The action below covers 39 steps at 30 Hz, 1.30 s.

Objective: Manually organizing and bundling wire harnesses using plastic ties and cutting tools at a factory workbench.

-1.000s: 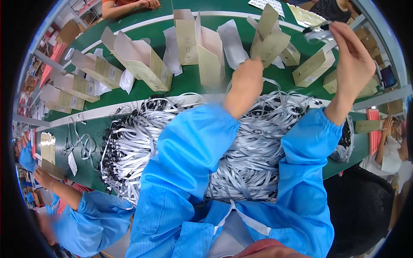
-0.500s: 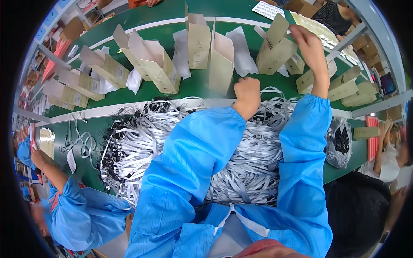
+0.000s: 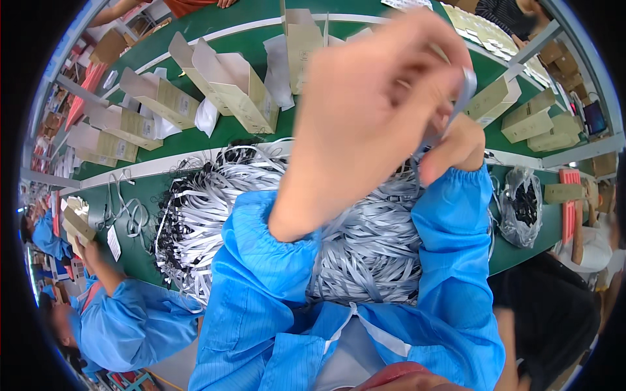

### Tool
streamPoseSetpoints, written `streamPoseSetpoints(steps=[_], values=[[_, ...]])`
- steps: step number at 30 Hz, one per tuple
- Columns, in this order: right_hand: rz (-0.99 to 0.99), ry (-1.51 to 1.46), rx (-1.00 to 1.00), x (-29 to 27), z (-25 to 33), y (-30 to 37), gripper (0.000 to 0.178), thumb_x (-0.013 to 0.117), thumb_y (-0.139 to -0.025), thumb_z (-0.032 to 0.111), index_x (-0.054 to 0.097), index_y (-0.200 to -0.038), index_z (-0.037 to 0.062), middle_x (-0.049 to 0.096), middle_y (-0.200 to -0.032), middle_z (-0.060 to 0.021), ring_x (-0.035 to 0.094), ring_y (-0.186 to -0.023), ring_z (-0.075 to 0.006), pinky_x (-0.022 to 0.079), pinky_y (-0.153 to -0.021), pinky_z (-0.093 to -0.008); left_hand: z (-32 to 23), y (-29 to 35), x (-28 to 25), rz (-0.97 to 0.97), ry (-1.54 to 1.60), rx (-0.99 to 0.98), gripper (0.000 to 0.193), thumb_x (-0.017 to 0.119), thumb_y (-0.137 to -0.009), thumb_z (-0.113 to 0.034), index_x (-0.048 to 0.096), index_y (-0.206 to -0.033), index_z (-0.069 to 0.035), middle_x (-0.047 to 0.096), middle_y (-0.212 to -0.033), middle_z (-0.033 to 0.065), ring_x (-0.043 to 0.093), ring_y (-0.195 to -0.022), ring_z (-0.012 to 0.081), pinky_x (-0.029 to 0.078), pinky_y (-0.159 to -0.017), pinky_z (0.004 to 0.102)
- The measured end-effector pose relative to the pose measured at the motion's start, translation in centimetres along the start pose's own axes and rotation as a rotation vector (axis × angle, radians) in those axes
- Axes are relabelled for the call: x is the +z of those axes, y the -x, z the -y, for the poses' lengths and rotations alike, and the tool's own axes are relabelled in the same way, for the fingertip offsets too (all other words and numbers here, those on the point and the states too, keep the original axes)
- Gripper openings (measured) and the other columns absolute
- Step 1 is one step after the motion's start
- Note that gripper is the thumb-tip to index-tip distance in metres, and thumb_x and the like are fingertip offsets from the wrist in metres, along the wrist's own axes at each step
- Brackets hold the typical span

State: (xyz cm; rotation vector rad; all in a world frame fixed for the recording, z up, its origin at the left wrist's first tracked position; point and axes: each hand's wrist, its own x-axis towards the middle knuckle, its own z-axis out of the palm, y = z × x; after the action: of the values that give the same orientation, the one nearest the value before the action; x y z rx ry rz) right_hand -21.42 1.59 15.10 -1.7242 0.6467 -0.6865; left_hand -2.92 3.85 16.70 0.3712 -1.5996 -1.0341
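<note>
My left hand (image 3: 375, 120) is raised high over the bench, large and partly blurred, its fingers curled closed on a grey lanyard strap (image 3: 467, 94). Just beyond and below it, my right hand (image 3: 464, 144) closes on the lower part of the same strap; its fingers are partly hidden by my left hand. Under both arms lies a big heap of silvery-grey lanyards (image 3: 372, 260) with black cord ends. Part of the row of open beige boxes behind is covered by my left hand.
Open beige boxes (image 3: 244, 98) stand along the green bench (image 3: 261, 13), with white pouches (image 3: 278, 72) between some. A clear bag of black parts (image 3: 521, 208) sits at right. Loose straps (image 3: 134, 218) lie at left. A blue-sleeved co-worker (image 3: 130, 319) handles a box there.
My left hand has risen from the heap's far edge toward the camera with a strap. My right hand has come back from the boxes to meet it. The left co-worker now holds a box.
</note>
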Motion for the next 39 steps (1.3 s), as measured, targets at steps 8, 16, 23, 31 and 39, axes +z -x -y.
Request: streamPoseSetpoints(steps=[8, 16, 23, 31, 39], values=[[-0.17, -0.36, 0.177, 1.8, 3.7, 3.2, 0.029, 0.063, -0.091, 0.019, 0.055, -0.108, -0.0034, 0.048, -0.088, -0.0073, 0.047, -0.083, -0.0139, 0.039, -0.074, -0.0279, -3.3, 1.9, -10.0, -0.604, -0.629, 0.262, 0.047, 0.066, -0.091, -0.013, 0.047, -0.131, 0.001, 0.064, -0.119, 0.0196, 0.066, -0.101, 0.0285, 0.052, -0.088, 0.0361], [-0.39, 0.425, -0.266, 1.8, 2.3, 3.5, 0.021, 0.053, -0.098, 0.018, 0.061, -0.101, -0.0013, 0.05, -0.08, -0.001, 0.047, -0.072, -0.0079, 0.036, -0.064, -0.0218, 1.8, 1.3, -1.3, 0.064, -0.296, 0.161, 0.093, 0.085, -0.072, -0.034, 0.032, -0.141, -0.001, 0.061, -0.114, 0.0193, 0.062, -0.103, 0.0288, 0.048, -0.087, 0.036], [-0.848, 0.154, -0.291, -0.3, 3.5, 5.8, 0.018, 0.058, -0.098, 0.017, 0.063, -0.098, -0.0001, 0.061, -0.089, -0.004, 0.049, -0.068, -0.0069, 0.037, -0.061, -0.0219, 5.6, -2.4, -0.5, 0.917, -0.048, -0.461, 0.067, 0.073, -0.088, -0.035, 0.044, -0.137, 0.0, 0.062, -0.107, 0.0143, 0.061, -0.088, 0.0203, 0.051, -0.069, 0.0327], [-0.53, 0.373, -0.004, 1.8, 3.6, 4.0, 0.014, 0.061, -0.096, 0.01, 0.066, -0.104, 0.0002, 0.067, -0.094, -0.0053, 0.058, -0.078, -0.0076, 0.044, -0.067, -0.021, 5.5, -1.9, -0.9, 0.13, 0.735, -0.233, 0.054, 0.067, -0.088, -0.049, 0.058, -0.127, -0.013, 0.068, -0.112, 0.0123, 0.063, -0.113, 0.0203, 0.045, -0.102, 0.025], [-0.757, 0.228, -0.577, 6.3, 1.0, -2.1, 0.036, 0.062, -0.094, 0.01, 0.059, -0.129, 0.001, 0.067, -0.107, -0.012, 0.063, -0.09, -0.0138, 0.047, -0.082, -0.0228, 1.1, -1.1, -3.0, 0.087, 0.612, -0.651, 0.075, 0.027, -0.099, -0.063, 0.029, -0.144, -0.004, 0.049, -0.079, 0.0038, 0.038, -0.055, 0.0063, 0.034, -0.053, 0.0203]])
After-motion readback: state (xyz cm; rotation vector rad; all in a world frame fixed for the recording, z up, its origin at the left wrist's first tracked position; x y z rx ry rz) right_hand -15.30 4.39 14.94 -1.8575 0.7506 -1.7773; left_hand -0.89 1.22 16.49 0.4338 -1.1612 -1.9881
